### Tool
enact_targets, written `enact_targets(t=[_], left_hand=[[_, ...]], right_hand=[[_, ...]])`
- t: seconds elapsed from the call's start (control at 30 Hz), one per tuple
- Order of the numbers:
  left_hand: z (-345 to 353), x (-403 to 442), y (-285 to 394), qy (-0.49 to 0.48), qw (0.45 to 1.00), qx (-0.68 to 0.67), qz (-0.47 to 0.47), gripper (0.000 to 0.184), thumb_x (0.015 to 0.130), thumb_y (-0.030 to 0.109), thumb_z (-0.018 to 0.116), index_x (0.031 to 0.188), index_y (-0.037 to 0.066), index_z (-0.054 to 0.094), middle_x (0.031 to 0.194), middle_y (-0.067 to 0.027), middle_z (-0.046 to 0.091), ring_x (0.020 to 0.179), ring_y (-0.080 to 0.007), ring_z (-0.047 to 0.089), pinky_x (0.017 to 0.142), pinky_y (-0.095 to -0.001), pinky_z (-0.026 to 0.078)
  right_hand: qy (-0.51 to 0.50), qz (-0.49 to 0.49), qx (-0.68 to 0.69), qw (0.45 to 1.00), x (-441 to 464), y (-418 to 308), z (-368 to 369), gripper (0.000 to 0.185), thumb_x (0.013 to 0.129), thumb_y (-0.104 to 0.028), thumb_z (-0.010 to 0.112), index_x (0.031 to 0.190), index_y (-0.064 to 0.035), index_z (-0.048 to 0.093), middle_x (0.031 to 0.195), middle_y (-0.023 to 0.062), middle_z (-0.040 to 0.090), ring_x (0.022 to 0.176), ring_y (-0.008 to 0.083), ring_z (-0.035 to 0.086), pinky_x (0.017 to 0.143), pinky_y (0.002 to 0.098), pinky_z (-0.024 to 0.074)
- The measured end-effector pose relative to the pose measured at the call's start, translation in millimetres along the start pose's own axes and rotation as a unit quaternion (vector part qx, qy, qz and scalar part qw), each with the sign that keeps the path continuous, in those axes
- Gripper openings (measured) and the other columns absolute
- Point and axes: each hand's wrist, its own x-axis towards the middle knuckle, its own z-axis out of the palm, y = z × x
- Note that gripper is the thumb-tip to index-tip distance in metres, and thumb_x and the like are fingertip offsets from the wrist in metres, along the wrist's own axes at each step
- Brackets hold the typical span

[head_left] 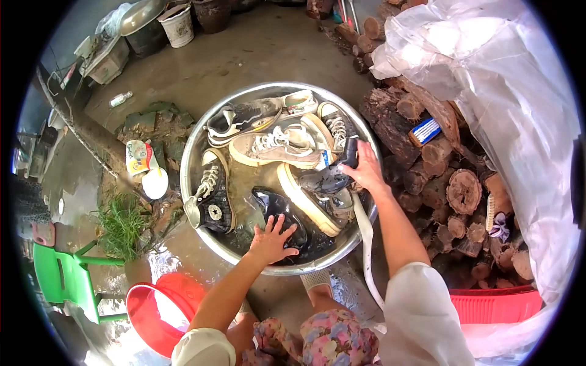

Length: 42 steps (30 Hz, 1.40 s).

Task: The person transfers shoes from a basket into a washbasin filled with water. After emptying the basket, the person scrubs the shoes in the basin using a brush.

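Note:
A wide metal basin [190,160] holds water and several shoes. My left hand [273,241] lies with spread fingers on a wet black shoe [282,213] near the basin's front. At the right side my right hand [365,166] is wrapped over the upper part of another dark, wet shoe [323,180]. Just below that shoe is a dark shoe with a cream sole [305,200]. A beige sneaker with white laces [268,145] lies in the middle, and a black high-top with a star patch [213,192] is at the left. A white hose [365,244] passes over the right rim.
Stacked logs [464,192] stand at the right, partly under plastic sheeting [488,67], with a blue-and-white brush [425,131] on them. A red bucket [146,317] and green chair [70,277] are at the lower left. Pots [178,25] line the back.

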Motion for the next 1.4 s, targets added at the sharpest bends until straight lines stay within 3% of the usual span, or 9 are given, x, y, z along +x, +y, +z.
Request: enact_targets(t=[0.13, 0.3, 0.53, 0.73, 0.83, 0.93, 1.07, 1.3, 1.4], left_hand=[[-13.8, -4.1, 2.4, -0.05, 0.998, -0.036, -0.027, 0.08, 0.083, 0.072, 0.05, 0.15, 0.033, 0.029, 0.16, -0.0132, 0.015, 0.145, -0.039, 0.018, 0.108, -0.0685, 0.021], [-24.5, -15.4, 16.6, -0.01, 1.0, -0.018, -0.018, 0.082, 0.083, 0.062, 0.059, 0.15, 0.025, 0.03, 0.157, -0.0216, 0.02, 0.142, -0.0449, 0.023, 0.109, -0.0619, 0.026], [-14.0, -45.8, 4.7, 0.133, 0.975, -0.176, -0.025, 0.057, 0.088, 0.031, 0.064, 0.14, 0.018, 0.045, 0.141, -0.0213, 0.042, 0.112, -0.0347, 0.055, 0.092, -0.0469, 0.047], [-47.1, -84.8, 1.8, 0.336, 0.636, -0.664, -0.202, 0.052, 0.101, 0.035, 0.048, 0.143, 0.007, 0.036, 0.137, -0.016, 0.044, 0.11, -0.023, 0.056, 0.084, -0.0348, 0.051], [-49.7, -76.2, -16.2, 0.393, 0.68, -0.589, -0.191, 0.052, 0.101, 0.03, 0.048, 0.146, 0.007, 0.033, 0.141, -0.0173, 0.041, 0.117, -0.0236, 0.051, 0.093, -0.0341, 0.047], [-54.4, -61.3, -26.5, 0.327, 0.845, -0.38, -0.187, 0.081, 0.086, 0.044, 0.067, 0.148, 0.009, 0.03, 0.148, -0.0296, 0.03, 0.14, -0.0443, 0.027, 0.114, -0.0467, 0.025], [-67.8, -34.5, 15.3, 0.162, 0.949, -0.193, -0.19, 0.116, 0.066, 0.066, 0.074, 0.152, 0.012, 0.018, 0.155, -0.0222, 0.023, 0.146, -0.0431, 0.01, 0.113, -0.065, 0.013], [-106.4, -69.1, -35.4, 0.257, 0.876, -0.373, -0.166, 0.058, 0.068, 0.021, 0.077, 0.12, 0.007, 0.054, 0.108, -0.0185, 0.058, 0.103, -0.036, 0.058, 0.091, -0.0412, 0.048], [-85.3, -82.2, -13.4, 0.258, 0.862, -0.403, -0.167, 0.087, 0.071, 0.033, 0.08, 0.14, 0.004, 0.035, 0.135, -0.0267, 0.04, 0.126, -0.0401, 0.043, 0.106, -0.0431, 0.037]], right_hand=[[-0.12, 0.036, -0.113, 0.986, -3.2, -31.8, 9.7, 0.059, 0.076, -0.047, 0.073, 0.115, -0.005, 0.061, 0.124, 0.0116, 0.058, 0.124, 0.0269, 0.046, 0.108, 0.0552, 0.0278], [0.075, -0.165, -0.093, 0.979, -16.0, -68.1, -46.6, 0.025, 0.078, -0.033, 0.07, 0.082, -0.0088, 0.067, 0.08, 0.0074, 0.065, 0.086, 0.0255, 0.061, 0.097, 0.0457, 0.0364], [0.044, 0.12, 0.078, 0.989, -22.4, -175.4, -74.4, 0.037, 0.087, -0.037, 0.061, 0.096, -0.0003, 0.064, 0.088, 0.0237, 0.068, 0.085, 0.0404, 0.065, 0.083, 0.0494, 0.0471], [-0.153, 0.224, 0.353, 0.895, -88.0, -195.7, 37.2, 0.047, 0.093, -0.044, 0.058, 0.115, -0.0029, 0.053, 0.09, 0.0176, 0.065, 0.077, 0.0307, 0.068, 0.064, 0.0423, 0.0519], [-0.27, 0.208, 0.588, 0.734, -94.7, -215.3, 15.4, 0.031, 0.098, -0.031, 0.057, 0.112, -0.0046, 0.052, 0.088, 0.0065, 0.058, 0.053, 0.0128, 0.054, 0.04, 0.0275, 0.0437], [0.037, 0.01, 0.44, 0.897, -96.7, -197.7, 27.9, 0.02, 0.092, -0.015, 0.063, 0.108, -0.0049, 0.057, 0.096, 0.0097, 0.062, 0.063, 0.0181, 0.059, 0.057, 0.0321, 0.0502], [-0.002, 0.075, 0.377, 0.923, -120.6, -172.5, 64.5, 0.036, 0.09, -0.006, 0.054, 0.125, -0.0048, 0.051, 0.116, 0.0173, 0.058, 0.11, 0.0316, 0.056, 0.098, 0.0396, 0.0425], [-0.176, 0.141, 0.704, 0.673, -130.4, -181.6, 35.1, 0.039, 0.099, -0.014, 0.05, 0.137, -0.007, 0.042, 0.111, 0.0124, 0.061, 0.104, 0.0167, 0.058, 0.092, 0.0311, 0.0446], [-0.161, 0.052, 0.584, 0.794, -130.0, -184.0, 105.6, 0.04, 0.101, -0.014, 0.044, 0.139, -0.0041, 0.04, 0.121, 0.0144, 0.059, 0.117, 0.0242, 0.056, 0.102, 0.0335, 0.0402]])
